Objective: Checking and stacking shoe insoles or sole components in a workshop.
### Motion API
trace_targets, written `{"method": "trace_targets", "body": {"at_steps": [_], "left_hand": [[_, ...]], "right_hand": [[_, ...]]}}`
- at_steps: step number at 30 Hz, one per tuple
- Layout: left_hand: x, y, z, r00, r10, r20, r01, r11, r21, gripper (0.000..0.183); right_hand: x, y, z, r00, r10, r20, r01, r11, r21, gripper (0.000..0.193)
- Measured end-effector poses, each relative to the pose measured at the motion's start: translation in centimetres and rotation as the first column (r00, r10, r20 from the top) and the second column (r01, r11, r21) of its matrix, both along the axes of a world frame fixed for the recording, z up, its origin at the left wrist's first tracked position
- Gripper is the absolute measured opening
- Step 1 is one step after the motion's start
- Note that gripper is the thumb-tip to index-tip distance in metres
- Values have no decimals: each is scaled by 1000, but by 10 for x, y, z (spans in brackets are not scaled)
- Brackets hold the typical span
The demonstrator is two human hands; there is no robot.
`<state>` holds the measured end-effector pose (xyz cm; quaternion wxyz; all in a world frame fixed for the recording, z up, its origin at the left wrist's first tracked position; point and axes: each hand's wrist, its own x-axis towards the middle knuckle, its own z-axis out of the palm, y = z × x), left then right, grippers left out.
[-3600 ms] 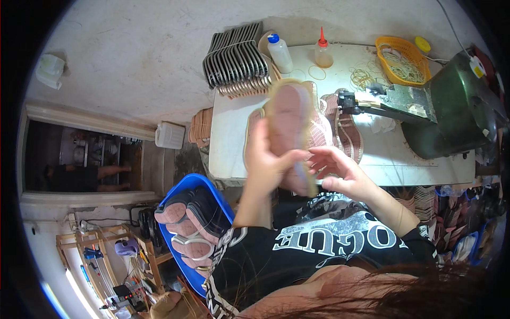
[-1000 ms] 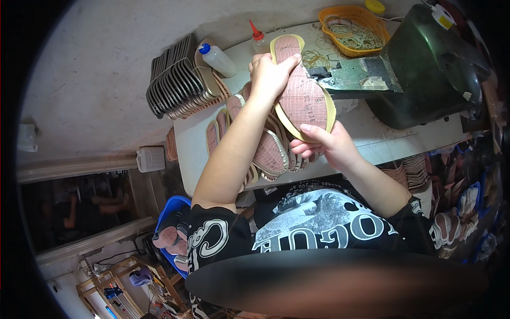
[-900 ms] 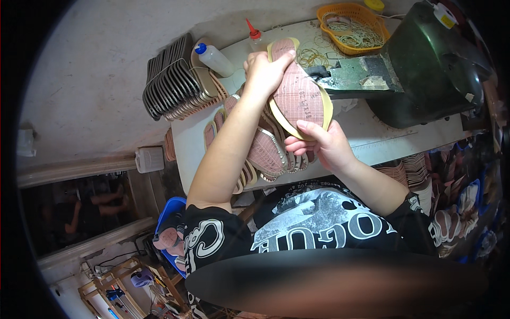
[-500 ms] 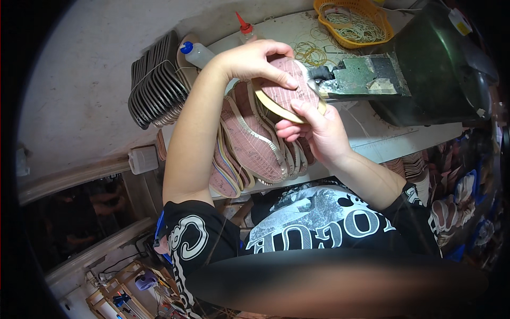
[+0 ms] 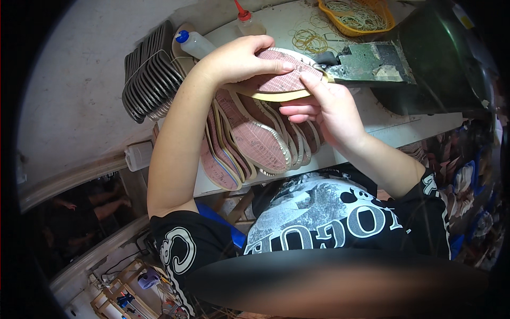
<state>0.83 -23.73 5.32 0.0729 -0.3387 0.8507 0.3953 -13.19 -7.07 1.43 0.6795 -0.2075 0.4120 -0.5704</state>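
Both hands hold a flattened shoe upper [image 5: 271, 82] with a pink, line-marked cloth bottom, a pale gathered rim and a yellow edge. My left hand [image 5: 241, 58] is closed over its left end, thumb lying across the pink cloth. At its right end, my right hand [image 5: 337, 114] pinches it, with the thumb on top and the other fingers curled below. The far right end of the upper is beside the dark tip of a green machine's arm [image 5: 366, 64]; whether they touch I cannot tell. Below my hands lie several similar pink-bottomed uppers [image 5: 260, 143], overlapping on the white table.
A row of dark soles [image 5: 149, 74] stands at the left, near a blue-capped bottle [image 5: 196, 43]. Farther back are a red-tipped bottle [image 5: 249, 24], loose elastic-like bands [image 5: 311, 41] and a yellow basket [image 5: 340, 24]. The green machine body [image 5: 430, 69] fills the right.
Both hands have turned the held upper to lie flatter and more sideways. My left hand has moved slightly left; my right hand's thumb is higher along the edge.
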Motion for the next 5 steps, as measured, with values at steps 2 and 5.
{"method": "trace_targets", "body": {"at_steps": [2,5], "left_hand": [[6,7,-7,988,135,-76,-129,988,81,45],[11,17,-14,950,311,28,-310,928,209,43]], "right_hand": [[-2,1,0,1000,11,0,-11,1000,-15,43],[-7,0,-9,999,36,-23,-37,999,-39,44]]}}
